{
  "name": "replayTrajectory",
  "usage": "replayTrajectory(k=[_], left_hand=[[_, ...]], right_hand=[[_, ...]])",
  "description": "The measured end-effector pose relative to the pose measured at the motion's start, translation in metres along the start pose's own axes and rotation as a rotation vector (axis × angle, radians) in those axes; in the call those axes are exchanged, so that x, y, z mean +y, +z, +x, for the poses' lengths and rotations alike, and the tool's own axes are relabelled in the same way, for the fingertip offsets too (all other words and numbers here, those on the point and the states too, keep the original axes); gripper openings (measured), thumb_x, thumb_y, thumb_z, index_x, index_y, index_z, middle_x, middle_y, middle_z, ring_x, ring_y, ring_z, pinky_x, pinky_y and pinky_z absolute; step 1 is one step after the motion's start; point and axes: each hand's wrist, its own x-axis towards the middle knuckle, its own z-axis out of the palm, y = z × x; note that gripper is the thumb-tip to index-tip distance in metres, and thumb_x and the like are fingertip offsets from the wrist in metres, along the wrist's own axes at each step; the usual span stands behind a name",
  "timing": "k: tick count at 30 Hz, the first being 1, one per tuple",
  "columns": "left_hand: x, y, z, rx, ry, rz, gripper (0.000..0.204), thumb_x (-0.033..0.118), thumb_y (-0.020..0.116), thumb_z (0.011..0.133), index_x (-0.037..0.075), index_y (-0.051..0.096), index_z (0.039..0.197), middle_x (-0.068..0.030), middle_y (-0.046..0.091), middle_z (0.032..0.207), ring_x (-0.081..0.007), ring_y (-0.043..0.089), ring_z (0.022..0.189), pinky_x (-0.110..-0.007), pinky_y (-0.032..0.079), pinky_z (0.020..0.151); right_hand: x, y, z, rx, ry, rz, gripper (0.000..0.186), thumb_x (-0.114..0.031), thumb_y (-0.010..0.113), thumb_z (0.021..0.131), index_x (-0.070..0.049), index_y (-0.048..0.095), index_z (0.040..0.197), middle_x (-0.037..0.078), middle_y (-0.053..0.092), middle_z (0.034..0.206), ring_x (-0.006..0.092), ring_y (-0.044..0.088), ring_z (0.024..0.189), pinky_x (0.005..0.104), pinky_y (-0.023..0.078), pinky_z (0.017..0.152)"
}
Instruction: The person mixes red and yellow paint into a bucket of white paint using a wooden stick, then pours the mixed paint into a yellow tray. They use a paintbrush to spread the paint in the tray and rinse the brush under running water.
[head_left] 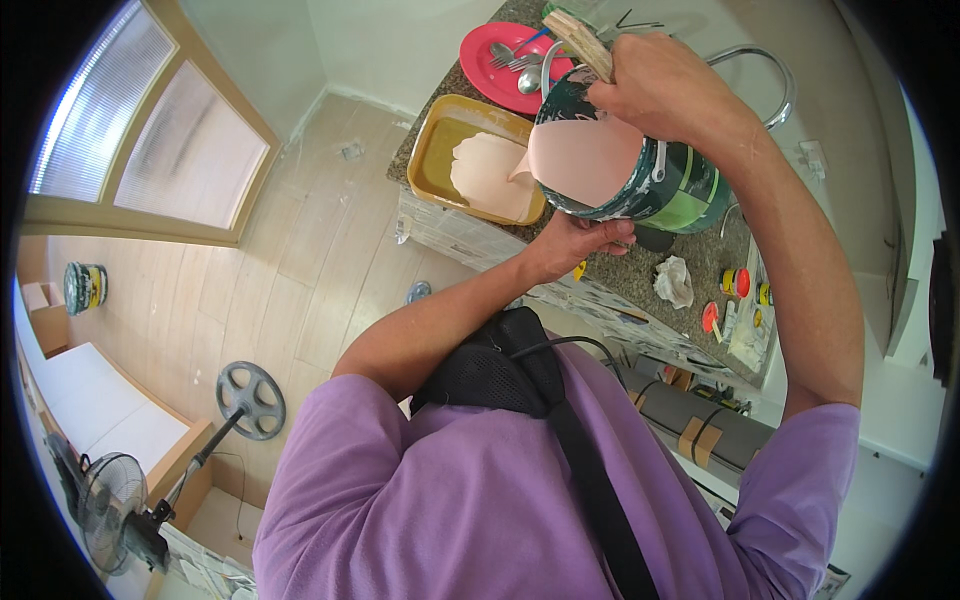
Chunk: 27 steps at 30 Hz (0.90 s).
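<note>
Above the speckled counter [640,290], your left hand [580,245] supports the tilted bucket [690,190] from below while your right hand [645,85] grips a wooden stick [580,42] at its rim — tipping too fast could slop pink paint [585,155] past the yellow tray [432,150].

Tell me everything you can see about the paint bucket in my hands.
The bucket is round, dark green with lighter green, and looks like plastic. Pale smears mark its rim and inner wall, and a pale lug sits on its side. It is tipped leftward above the counter, and pale pink paint runs over its lip into the yellow tray. Your left hand supports it from below; your right hand is at its upper rim.
</note>
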Motion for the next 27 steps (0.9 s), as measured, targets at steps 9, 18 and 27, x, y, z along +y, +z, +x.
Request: replayTrajectory(k=[9,18,27], left_hand=[[0.009,0.002,-0.003,0.064,-0.014,0.065,0.038,0.02,0.076,0.1,0.002,0.063,0.131,-0.0096,0.071,0.12,-0.0235,0.074,0.106,-0.037,0.064,0.088],[0.014,0.012,-0.007,0.108,-0.027,0.004,0.036,0.022,0.083,0.095,0.002,0.068,0.121,-0.0066,0.073,0.11,-0.0169,0.073,0.096,-0.032,0.064,0.079],[0.008,0.009,-0.008,0.055,-0.026,-0.007,0.042,0.022,0.077,0.099,0.001,0.061,0.132,-0.0115,0.07,0.124,-0.0241,0.073,0.105,-0.037,0.064,0.087]], right_hand=[[0.016,-0.002,-0.008,-0.006,0.064,0.115,0.045,-0.033,0.066,0.081,0.012,0.067,0.08,0.03,0.066,0.071,0.0447,0.069,0.07,0.0508,0.055,0.071],[0.006,-0.005,-0.009,-0.012,0.122,0.12,0.043,-0.032,0.066,0.082,0.011,0.069,0.081,0.03,0.065,0.07,0.0449,0.069,0.069,0.0509,0.055,0.072],[0.003,-0.001,-0.004,-0.025,0.067,0.08,0.038,-0.029,0.067,0.083,0.008,0.074,0.083,0.027,0.065,0.068,0.0429,0.068,0.067,0.0496,0.055,0.071]])
